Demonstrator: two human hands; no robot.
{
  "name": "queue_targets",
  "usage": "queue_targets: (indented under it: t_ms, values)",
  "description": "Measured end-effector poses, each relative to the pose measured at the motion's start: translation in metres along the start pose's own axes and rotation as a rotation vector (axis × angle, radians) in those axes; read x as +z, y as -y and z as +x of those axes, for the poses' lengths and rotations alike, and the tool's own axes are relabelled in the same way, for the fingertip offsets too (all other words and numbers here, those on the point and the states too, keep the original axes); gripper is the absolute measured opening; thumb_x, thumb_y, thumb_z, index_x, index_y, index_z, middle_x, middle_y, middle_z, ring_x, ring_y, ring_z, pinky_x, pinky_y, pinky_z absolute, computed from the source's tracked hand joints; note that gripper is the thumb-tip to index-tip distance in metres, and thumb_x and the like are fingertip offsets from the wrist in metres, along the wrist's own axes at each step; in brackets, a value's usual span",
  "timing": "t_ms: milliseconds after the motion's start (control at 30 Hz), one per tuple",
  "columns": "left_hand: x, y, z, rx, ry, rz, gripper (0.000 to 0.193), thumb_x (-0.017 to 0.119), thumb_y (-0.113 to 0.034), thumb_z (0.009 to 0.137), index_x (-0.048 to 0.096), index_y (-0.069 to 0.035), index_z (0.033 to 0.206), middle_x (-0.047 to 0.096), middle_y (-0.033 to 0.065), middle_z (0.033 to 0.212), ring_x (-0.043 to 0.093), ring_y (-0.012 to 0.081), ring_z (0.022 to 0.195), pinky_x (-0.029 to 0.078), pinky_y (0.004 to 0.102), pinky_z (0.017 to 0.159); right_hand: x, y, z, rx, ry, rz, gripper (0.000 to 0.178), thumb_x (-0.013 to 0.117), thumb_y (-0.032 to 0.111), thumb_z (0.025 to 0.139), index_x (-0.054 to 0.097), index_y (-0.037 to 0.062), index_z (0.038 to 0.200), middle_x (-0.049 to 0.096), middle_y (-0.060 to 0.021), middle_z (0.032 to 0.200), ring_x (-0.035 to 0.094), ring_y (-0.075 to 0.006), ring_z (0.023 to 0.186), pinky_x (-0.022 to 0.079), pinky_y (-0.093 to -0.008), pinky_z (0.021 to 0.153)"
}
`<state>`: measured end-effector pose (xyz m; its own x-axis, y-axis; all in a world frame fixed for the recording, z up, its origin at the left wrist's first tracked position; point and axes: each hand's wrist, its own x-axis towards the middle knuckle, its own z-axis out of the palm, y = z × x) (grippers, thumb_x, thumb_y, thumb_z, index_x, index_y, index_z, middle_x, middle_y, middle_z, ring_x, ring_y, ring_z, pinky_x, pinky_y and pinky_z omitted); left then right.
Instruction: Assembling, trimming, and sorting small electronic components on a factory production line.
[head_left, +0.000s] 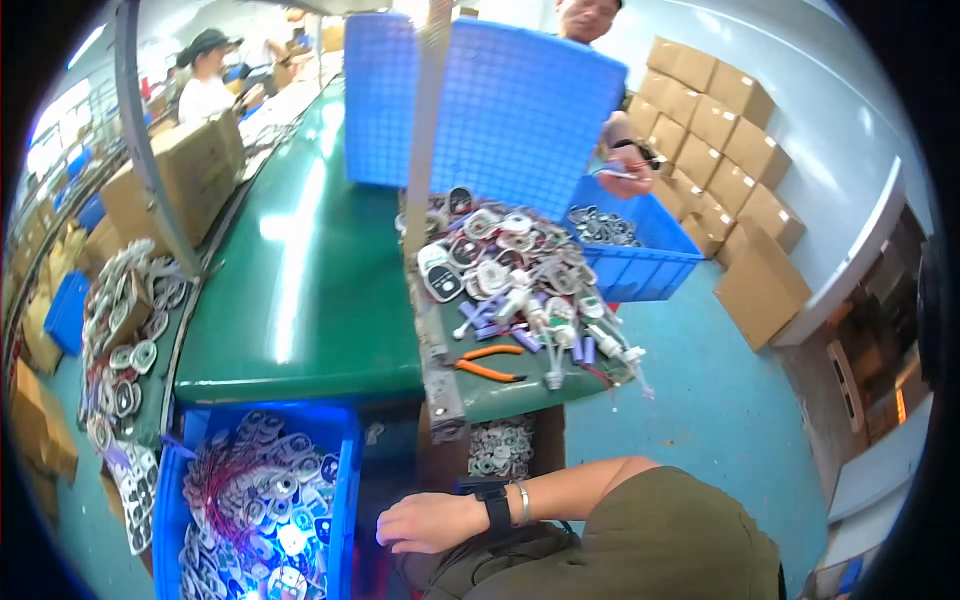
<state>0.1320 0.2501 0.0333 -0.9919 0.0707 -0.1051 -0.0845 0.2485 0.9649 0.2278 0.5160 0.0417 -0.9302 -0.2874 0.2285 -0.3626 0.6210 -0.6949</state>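
Note:
My right hand (432, 522) reaches in from the right, with a black watch and a bracelet at its wrist. Its fingers lie loosely extended and hold nothing I can see. Just left of the fingertips stands a blue bin (352, 470), filled with small white round-ended electronic parts (265, 450) and red wires (212, 490). Some parts in it glow bright blue-white. My left hand is out of view. Orange-handled pliers (490, 364) lie spread at the bench's near edge, before a heap of wired parts (510, 260) with purple cylindrical pieces.
A green bench (240, 320) runs away ahead, with a metal post (428, 120) rising from it. An upended blue crate (490, 110) stands behind the heap. Across from me, a person's hand (625, 172) holds a small piece above another blue bin (650, 270). Cartons (710, 130) are stacked right.

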Motion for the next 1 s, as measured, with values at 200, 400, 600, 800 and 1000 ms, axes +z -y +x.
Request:
queue_targets:
  t_ms: [200,400,600,800,1000]
  values:
    - [-0.004,0.001,0.002,-0.077,-0.006,0.245,0.031,0.054,-0.02,0.083,0.054,0.008,0.096,0.057,0.0121,0.085,0.055,0.0172,0.069,0.047,0.0274,0.06,-0.027,0.014,-0.023,0.063,-0.125,-0.074,0.017,0.055,0.017,0.076,0.052,0.0042,0.086,0.052,-0.0106,0.083,0.052,-0.0288,0.08,0.043,-0.0374,0.068]
    - [0.001,0.006,-0.006,0.054,0.014,0.037,0.031,0.054,-0.021,0.082,0.055,0.007,0.095,0.057,0.0105,0.079,0.053,0.0165,0.066,0.046,0.0272,0.059,-0.035,0.018,-0.033,0.077,-0.162,-0.099,0.018,0.054,0.018,0.077,0.052,0.0038,0.088,0.053,-0.0102,0.084,0.052,-0.0279,0.082,0.044,-0.0368,0.07]
    - [-0.002,0.019,-0.009,0.028,-0.022,0.167,0.029,0.055,-0.017,0.081,0.053,0.006,0.099,0.057,0.012,0.087,0.054,0.0179,0.069,0.047,0.0278,0.063,-0.036,0.016,-0.039,0.051,-0.165,-0.1,0.016,0.054,0.017,0.077,0.053,0.0041,0.086,0.053,-0.0098,0.084,0.052,-0.0276,0.081,0.044,-0.0363,0.07]
    - [0.004,0.025,-0.017,-0.042,-0.057,-0.149,0.028,0.055,-0.015,0.081,0.053,0.005,0.1,0.057,0.0131,0.089,0.054,0.0187,0.071,0.047,0.029,0.064,-0.06,0.017,-0.048,0.077,-0.291,-0.166,0.014,0.055,0.017,0.076,0.054,0.0042,0.082,0.053,-0.0097,0.082,0.052,-0.0275,0.081,0.043,-0.0355,0.071]
    - [0.001,0.029,-0.02,0.09,0.006,0.224,0.03,0.055,-0.012,0.08,0.051,0.0,0.107,0.053,0.0188,0.105,0.049,0.0276,0.096,0.04,0.0374,0.084,-0.133,0.02,-0.082,0.171,-0.662,-0.316,0.013,0.057,0.013,0.074,0.055,0.0034,0.083,0.054,-0.0104,0.083,0.054,-0.0256,0.077,0.044,-0.0326,0.068]
